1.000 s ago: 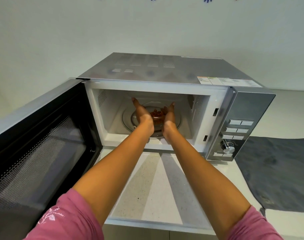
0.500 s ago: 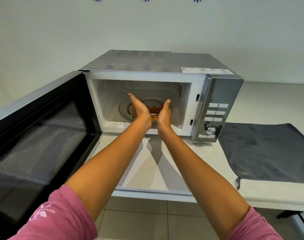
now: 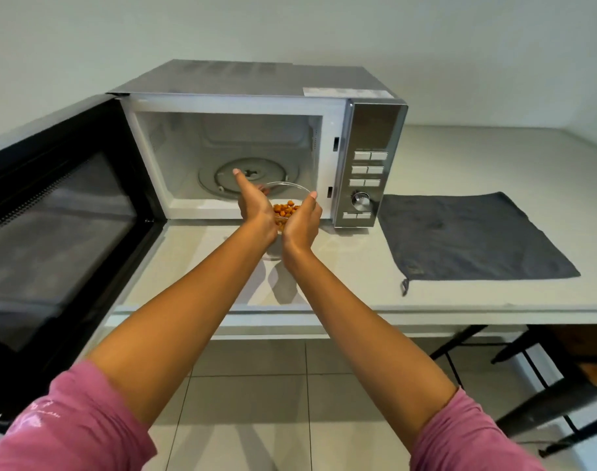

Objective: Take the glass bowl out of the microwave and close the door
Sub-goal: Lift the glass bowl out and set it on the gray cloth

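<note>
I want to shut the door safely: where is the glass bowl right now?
Mid-frame, the glass bowl is cupped between the left hand and right hand, at the microwave opening's front right.

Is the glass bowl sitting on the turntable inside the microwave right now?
No, the glass bowl is held between the left hand and right hand at the microwave's opening, leaving the turntable bare.

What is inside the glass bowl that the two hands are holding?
The glass bowl holds small orange-brown round pieces of food. The left hand and right hand cover its sides and bottom, so how deep the food lies cannot be seen.
</note>
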The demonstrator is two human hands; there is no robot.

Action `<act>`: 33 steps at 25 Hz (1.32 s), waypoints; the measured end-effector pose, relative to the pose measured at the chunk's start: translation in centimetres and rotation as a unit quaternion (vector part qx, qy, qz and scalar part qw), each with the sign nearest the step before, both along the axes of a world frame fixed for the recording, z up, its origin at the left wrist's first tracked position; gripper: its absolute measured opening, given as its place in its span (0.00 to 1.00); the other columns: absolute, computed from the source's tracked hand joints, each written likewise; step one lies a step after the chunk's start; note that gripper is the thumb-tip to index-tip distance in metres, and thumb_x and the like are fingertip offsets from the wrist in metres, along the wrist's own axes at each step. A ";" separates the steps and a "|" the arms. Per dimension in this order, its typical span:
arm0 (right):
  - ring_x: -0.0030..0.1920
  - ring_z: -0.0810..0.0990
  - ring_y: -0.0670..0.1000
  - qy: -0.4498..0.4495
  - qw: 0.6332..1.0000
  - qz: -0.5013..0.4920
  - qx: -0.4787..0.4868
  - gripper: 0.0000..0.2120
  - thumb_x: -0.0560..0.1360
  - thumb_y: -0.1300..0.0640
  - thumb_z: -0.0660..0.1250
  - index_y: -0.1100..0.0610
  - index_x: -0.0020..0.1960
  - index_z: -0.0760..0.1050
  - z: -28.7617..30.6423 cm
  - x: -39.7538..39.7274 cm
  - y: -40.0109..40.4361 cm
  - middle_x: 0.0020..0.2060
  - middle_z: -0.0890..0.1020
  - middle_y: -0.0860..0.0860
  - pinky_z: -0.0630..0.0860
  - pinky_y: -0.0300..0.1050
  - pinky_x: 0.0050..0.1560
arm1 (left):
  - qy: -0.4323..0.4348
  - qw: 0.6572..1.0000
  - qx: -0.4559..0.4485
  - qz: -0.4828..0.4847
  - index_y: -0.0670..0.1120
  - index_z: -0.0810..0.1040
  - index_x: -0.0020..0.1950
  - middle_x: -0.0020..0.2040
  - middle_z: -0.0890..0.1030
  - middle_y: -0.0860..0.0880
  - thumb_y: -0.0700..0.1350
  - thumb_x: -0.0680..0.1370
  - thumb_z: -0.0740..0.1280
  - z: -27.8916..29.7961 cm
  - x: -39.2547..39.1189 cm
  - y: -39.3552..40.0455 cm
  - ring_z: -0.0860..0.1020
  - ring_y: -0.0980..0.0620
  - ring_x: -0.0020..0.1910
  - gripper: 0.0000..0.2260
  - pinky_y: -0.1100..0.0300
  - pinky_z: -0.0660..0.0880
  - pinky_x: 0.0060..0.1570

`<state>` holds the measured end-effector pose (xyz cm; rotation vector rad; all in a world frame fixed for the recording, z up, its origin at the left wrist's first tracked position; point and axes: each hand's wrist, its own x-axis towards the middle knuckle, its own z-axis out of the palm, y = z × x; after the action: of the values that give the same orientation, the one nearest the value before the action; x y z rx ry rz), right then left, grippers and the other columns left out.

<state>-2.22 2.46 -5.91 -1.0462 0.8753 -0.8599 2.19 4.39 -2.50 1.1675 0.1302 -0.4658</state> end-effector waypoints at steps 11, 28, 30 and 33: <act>0.62 0.77 0.56 -0.011 0.995 -0.092 0.029 0.26 0.83 0.40 0.48 0.52 0.73 0.69 -0.8 -9.0 -3.1 0.66 0.76 0.54 0.74 0.50 0.62 | 0.024 0.996 -0.037 -0.083 0.43 0.78 0.63 0.64 0.78 0.46 0.66 0.79 0.48 -1.4 -9.5 -3.2 0.71 0.51 0.54 0.33 0.53 0.65 0.53; 0.61 0.78 0.56 -0.032 0.983 -0.174 0.053 0.29 0.82 0.36 0.48 0.53 0.71 0.70 -1.9 -19.2 -14.3 0.63 0.77 0.54 0.78 0.53 0.59 | 0.043 0.970 -0.083 -0.224 0.46 0.75 0.66 0.62 0.75 0.50 0.65 0.80 0.50 -2.9 -18.5 -14.3 0.74 0.53 0.49 0.29 0.52 0.69 0.51; 0.62 0.78 0.56 -0.045 0.983 -0.168 0.057 0.30 0.81 0.35 0.48 0.53 0.72 0.70 -2.0 -19.7 -16.2 0.64 0.77 0.54 0.77 0.54 0.63 | 0.043 0.965 -0.088 -0.241 0.46 0.75 0.65 0.63 0.76 0.49 0.66 0.79 0.50 -3.2 -18.7 -15.8 0.74 0.49 0.57 0.29 0.50 0.71 0.55; 0.66 0.76 0.55 -0.036 0.985 -0.161 0.043 0.33 0.81 0.34 0.46 0.54 0.73 0.69 -2.2 -20.3 -19.3 0.68 0.75 0.53 0.74 0.52 0.67 | 0.039 0.963 -0.081 -0.255 0.48 0.74 0.67 0.59 0.76 0.48 0.67 0.79 0.49 -3.5 -19.1 -18.0 0.75 0.50 0.51 0.31 0.53 0.72 0.46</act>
<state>-22.52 -16.82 -8.08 -0.8046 1.0262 -1.1126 -16.92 -13.61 -6.00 1.0148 -0.1442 -0.9604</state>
